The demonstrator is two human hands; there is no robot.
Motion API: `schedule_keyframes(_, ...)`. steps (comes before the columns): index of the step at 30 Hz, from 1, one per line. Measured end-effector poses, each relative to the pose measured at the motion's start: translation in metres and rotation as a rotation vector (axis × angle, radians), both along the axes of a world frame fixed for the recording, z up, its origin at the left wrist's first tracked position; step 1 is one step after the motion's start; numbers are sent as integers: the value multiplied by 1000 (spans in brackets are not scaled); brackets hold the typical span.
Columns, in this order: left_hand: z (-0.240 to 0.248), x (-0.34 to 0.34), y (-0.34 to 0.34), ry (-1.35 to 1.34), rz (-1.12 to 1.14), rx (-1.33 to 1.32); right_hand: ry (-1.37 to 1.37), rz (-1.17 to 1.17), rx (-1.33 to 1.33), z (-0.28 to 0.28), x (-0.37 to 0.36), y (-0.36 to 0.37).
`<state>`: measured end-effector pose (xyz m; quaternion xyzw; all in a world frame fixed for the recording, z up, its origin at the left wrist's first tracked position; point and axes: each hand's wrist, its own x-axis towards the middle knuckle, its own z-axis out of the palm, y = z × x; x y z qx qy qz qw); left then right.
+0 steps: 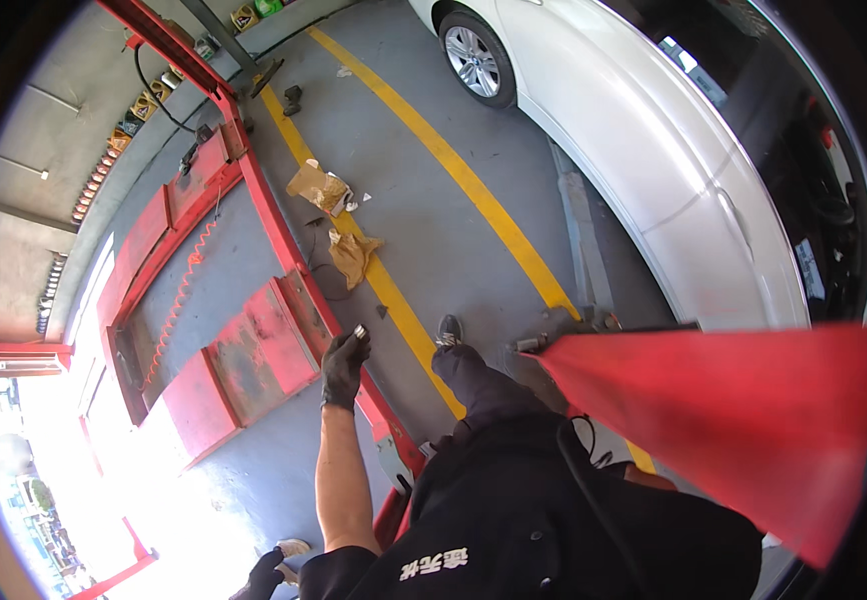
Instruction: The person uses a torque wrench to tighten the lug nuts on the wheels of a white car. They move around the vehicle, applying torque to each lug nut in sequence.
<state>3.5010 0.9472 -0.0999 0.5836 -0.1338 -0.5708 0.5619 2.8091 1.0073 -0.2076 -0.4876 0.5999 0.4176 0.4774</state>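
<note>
Gloved L hand [341,372] grips small silvery pc [360,332], narrow pinch. Pc's stubby, shiny; fine detail unclear. R hand grip: can't tell.

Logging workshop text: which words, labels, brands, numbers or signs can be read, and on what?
Black shirt: white printed characters, legible, not copied here.
White car's alloy wheel: centre cap too small to read.
Pale patch at its window: too blurred.
Containers along the wall: labels too small to read.

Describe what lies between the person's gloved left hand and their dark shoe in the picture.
In the head view, grey floor and a yellow stripe show between the left hand, which grips a small shiny piece, and the shoe.
</note>
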Motion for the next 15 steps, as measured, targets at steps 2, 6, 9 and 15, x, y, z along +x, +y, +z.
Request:
schedule_keyframes(2,-18,42,-43,57,55,78,-4,-85,-27,-7,42,-38)
schedule_keyframes(6,-74,145,-52,-265,-162,256,-21,-312,-43,-2,121,-104)
schedule_keyframes(9,-123,266,-50,151,228,410,-86,-469,-53,-7,195,-161)
schedule_keyframes(15,-175,350,-315,42,244,433,0,-785,-33,8,272,-255)
